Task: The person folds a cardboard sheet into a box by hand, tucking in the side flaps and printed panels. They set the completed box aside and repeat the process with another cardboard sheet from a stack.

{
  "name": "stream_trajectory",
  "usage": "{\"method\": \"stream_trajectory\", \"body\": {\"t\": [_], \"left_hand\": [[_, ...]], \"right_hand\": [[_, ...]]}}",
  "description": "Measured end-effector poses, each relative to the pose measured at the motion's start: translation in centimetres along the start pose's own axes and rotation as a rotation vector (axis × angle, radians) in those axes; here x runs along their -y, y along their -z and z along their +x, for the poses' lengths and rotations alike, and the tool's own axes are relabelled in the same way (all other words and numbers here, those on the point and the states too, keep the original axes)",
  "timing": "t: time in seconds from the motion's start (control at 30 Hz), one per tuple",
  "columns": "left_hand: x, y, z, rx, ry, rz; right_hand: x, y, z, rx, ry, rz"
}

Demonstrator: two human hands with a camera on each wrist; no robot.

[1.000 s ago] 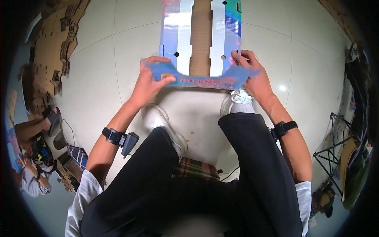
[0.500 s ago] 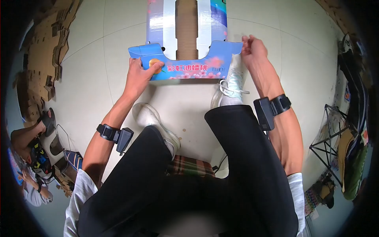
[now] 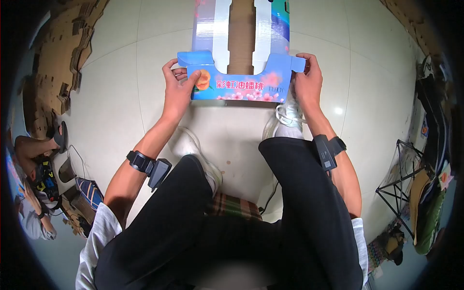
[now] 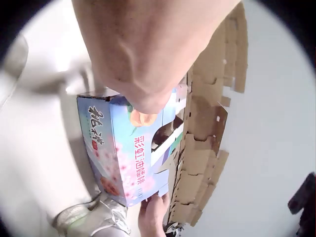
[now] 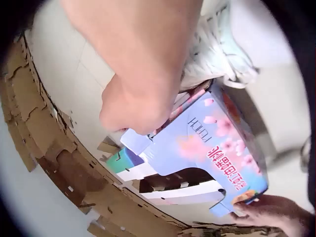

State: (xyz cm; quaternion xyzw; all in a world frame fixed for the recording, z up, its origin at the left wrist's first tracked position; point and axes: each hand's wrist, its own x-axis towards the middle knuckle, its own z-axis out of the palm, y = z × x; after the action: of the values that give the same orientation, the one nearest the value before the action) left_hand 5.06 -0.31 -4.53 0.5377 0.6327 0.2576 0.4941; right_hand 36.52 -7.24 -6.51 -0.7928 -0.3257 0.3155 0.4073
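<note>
Cardboard box (image 3: 205,34) lies just beyond my shoes (image 3: 289,121); its lettered panel (image 3: 241,87) is bent across the near end, though the left tab (image 3: 195,58) and right tab (image 3: 297,64) jut out, seemingly still to tuck; hands apart, my left hand (image 3: 178,94) pinches the panel, my right hand (image 3: 309,87) curls round the right tab.

The carton (image 3: 237,89) lies on the floor (image 3: 319,38), in the far middle. The right shoe (image 3: 290,118) is at its near right corner; the left shoe (image 3: 187,145) lies nearer and left. A cardboard pile (image 3: 65,48) runs along the floor's far left edge (more cardboard (image 3: 411,29) lies far right). Near the right edge stands a folding frame (image 3: 401,188).
</note>
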Motion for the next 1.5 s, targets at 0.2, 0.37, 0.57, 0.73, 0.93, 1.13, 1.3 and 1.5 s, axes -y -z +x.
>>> {"method": "stream_trajectory", "body": {"t": [0.2,0.37,0.57,0.73,0.93,1.13,1.3,1.5], "left_hand": [[-0.6,0.5,0.1,0.042,-0.231,0.22],[-1.4,0.6,0.6,0.104,-0.237,0.335],[-0.5,0.4,2.9,0.087,-0.23,0.391],[-1.7,0.3,2.8,0.111,-0.117,0.214],[-0.7,0.5,4.4,0.237,0.032,0.184],[-0.5,0.2,5.0,0.269,-0.313,0.182],[-0.8,-0.4,5.7,0.239,-0.285,0.218],[-1.3,-0.2,4.7,0.09,-0.585,0.776]], "right_hand": [[0.3,3.4,1.4,-0.055,0.369,-0.276],[4.2,4.4,0.7,0.281,0.204,-0.288],[2.5,3.0,1.2,0.333,0.243,-0.176],[3.1,3.1,1.0,0.357,0.21,-0.219],[0.7,2.7,2.4,0.438,0.024,-0.23],[-1.5,2.1,3.7,0.499,-0.104,-0.136],[-0.8,1.6,2.9,0.475,-0.091,-0.073],[-2.2,1.7,3.6,0.598,-0.159,-0.007]]}}
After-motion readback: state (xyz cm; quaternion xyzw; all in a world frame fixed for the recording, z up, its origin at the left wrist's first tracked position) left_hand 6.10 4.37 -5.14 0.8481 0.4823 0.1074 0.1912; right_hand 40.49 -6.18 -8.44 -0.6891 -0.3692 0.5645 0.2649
